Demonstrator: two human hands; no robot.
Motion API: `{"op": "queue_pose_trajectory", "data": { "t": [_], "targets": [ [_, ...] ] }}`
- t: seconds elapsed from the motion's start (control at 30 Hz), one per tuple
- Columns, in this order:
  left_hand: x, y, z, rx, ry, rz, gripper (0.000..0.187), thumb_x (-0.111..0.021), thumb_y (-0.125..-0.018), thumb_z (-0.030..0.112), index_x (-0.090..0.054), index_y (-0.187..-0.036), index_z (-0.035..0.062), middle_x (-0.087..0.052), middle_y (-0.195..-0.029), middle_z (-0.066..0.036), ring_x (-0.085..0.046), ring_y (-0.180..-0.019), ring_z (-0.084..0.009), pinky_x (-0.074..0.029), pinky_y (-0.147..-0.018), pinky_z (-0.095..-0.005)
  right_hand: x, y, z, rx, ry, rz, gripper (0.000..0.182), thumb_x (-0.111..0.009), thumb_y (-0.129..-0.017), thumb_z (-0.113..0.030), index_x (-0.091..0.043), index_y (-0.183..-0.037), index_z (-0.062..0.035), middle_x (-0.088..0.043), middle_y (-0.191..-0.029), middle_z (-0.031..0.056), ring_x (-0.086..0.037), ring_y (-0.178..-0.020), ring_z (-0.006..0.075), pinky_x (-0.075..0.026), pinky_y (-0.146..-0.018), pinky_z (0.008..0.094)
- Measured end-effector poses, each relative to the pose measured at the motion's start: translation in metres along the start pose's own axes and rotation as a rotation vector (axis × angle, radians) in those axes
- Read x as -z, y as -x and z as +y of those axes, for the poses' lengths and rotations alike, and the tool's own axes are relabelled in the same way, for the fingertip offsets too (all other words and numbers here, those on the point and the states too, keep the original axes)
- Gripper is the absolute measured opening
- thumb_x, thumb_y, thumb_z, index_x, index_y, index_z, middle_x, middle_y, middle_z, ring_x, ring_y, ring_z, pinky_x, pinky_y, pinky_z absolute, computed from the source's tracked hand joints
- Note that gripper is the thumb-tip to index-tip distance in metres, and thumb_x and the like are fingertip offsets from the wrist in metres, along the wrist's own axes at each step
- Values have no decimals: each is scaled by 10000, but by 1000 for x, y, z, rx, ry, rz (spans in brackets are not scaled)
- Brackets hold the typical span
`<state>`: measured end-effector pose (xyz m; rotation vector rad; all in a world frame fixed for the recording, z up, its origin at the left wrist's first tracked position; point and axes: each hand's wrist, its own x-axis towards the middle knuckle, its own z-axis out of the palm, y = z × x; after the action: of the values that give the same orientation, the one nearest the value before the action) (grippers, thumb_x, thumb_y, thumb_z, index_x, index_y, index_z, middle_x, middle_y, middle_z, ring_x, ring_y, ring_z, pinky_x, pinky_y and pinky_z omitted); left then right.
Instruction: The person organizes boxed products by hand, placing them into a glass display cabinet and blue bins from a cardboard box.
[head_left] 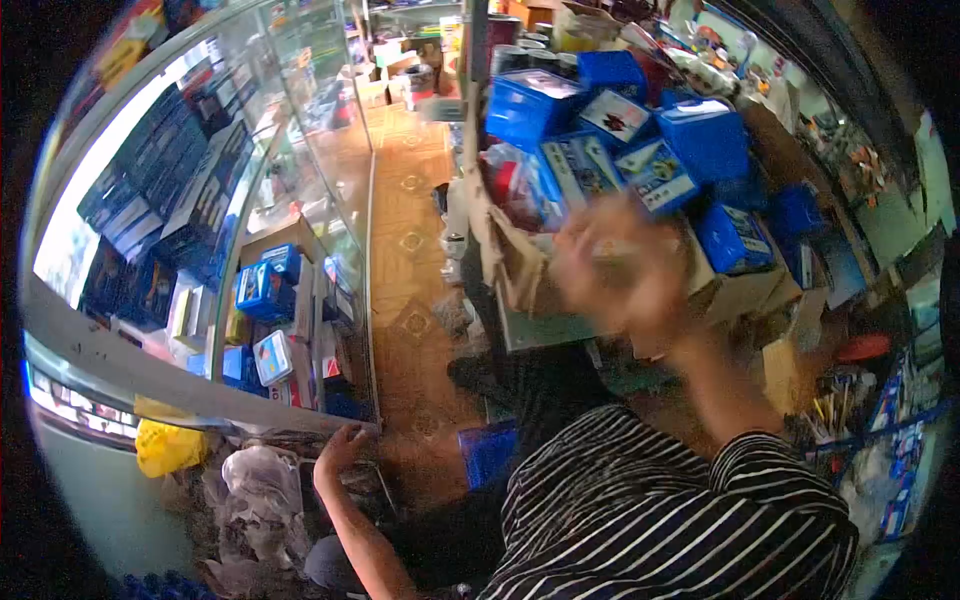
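My right hand [625, 265], smeared by motion, is over the front of an open cardboard box [515, 255] heaped with blue plastic boxes [705, 140]. Just beyond its fingers are a blue box with a picture label [580, 168] and another labelled box [655, 175]. Whether anything is in this hand I cannot make out. Low on the left, my left hand [343, 455] is at the bottom corner of a glass display cabinet [230, 400], fingers loosely stretched along its edge, with nothing visible in them.
Blue boxes [265, 290] and stacked dark cartons [150, 170] fill the glass cabinet. A tiled floor aisle [410, 240] runs between cabinet and cardboard box. A blue crate [487, 452] stands on the floor. Plastic bags [262, 480] and a yellow bag [168, 446] lie below the cabinet.
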<state>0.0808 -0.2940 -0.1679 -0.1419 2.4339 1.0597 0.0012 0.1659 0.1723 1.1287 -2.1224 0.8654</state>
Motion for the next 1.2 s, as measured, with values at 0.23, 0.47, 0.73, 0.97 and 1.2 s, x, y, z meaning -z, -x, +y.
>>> {"op": "queue_pose_trajectory", "data": {
  "t": [0.23,0.47,0.73,0.97,1.2],
  "targets": [
    [-4,-18,-43,-199,-200,254,418,-605,-960,322,-583,-1228,1,-681,-1107,-192,-652,-1026,-278,-503,-868,-394,164,10,143,-384,686,-16,813,-774,-779,-425,-420,-1445,-121,-408,-1426,211,-394,-1348,383,-320,-1131,462],
    [-2,-1,-44,-78,73,254,416,-603,-956,313,-584,-1217,-9,-686,-1047,-199,-668,-925,-279,-509,-810,-381,141,9,147,-548,710,130,761,-824,-729,-383,-513,-1352,-77,-472,-1362,190,-485,-1248,335,-397,-1052,438],
    [3,55,190,-181,837,446,410,-598,-970,225,-545,-1311,4,-645,-1181,-143,-633,-1085,-240,-529,-878,-349,190,50,97,-634,-277,948,485,-666,-893,-231,-526,-1330,-72,-572,-1290,109,-536,-1181,254,-408,-1043,403],
    [-12,72,334,-966,983,340,1319,-931,-605,352,-61,-1553,64,-302,-1539,-181,-365,-1376,-306,-341,-1118,-449,-46,24,62,-598,-861,491,654,-701,-867,-214,-379,-1423,-92,-490,-1364,148,-482,-1249,294,-416,-1052,431],
    [13,113,271,-580,946,997,1286,-976,-508,207,-175,-1495,16,-335,-1455,-145,-392,-1333,-243,-335,-1125,-393,-209,17,-5,-450,-1121,-50,847,-735,-841,-197,-232,-1517,-111,-408,-1437,187,-428,-1316,335,-423,-1062,459]
  ]
}}
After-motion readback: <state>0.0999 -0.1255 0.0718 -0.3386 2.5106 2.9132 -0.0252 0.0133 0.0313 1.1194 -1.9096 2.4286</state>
